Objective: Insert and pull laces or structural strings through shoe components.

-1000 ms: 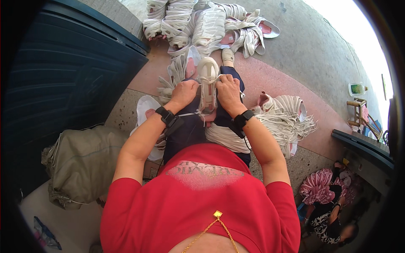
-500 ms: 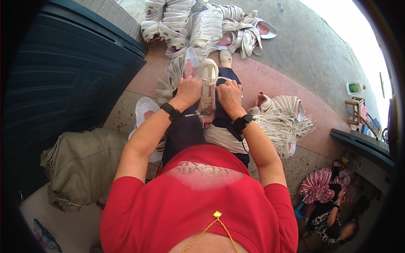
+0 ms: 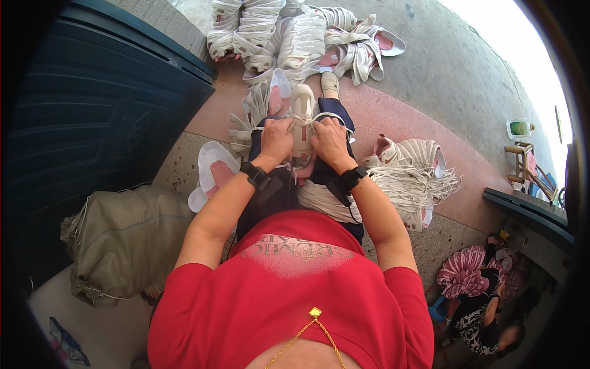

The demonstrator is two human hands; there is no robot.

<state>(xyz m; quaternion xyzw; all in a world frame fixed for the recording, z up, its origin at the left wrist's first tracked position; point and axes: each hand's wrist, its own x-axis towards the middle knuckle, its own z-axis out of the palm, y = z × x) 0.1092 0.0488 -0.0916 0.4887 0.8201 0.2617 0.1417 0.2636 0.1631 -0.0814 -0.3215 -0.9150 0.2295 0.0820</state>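
Observation:
Between my knees lies a cream-white shoe upper [image 3: 302, 142] with pink patches, its rounded toe end pointing away from me. A pale shoelace [image 3: 305, 120] runs across its front part, one end toward each hand. My left hand [image 3: 276, 140] is closed on the lace at the upper's left side. On the right side my right hand [image 3: 330, 141] pinches the lace too, and a loop of it curves over my knee. The fingertips partly hide the lace holes. A bundle of loose white laces [image 3: 326, 203] rests across my lap.
Stacked white shoe uppers [image 3: 301, 43] lie on the floor ahead, with more uppers [image 3: 402, 154] to my right and a single one [image 3: 215, 169] at my left. A dark blue door [image 3: 110, 123] and a stuffed sack [image 3: 132, 237] stand left. Another person [image 3: 482, 313] sits at lower right.
Both hands have come a little closer to the upper, the left one drawing slightly nearer to me. The lace now crosses the upper between them; before, it stretched out toward the right hand.

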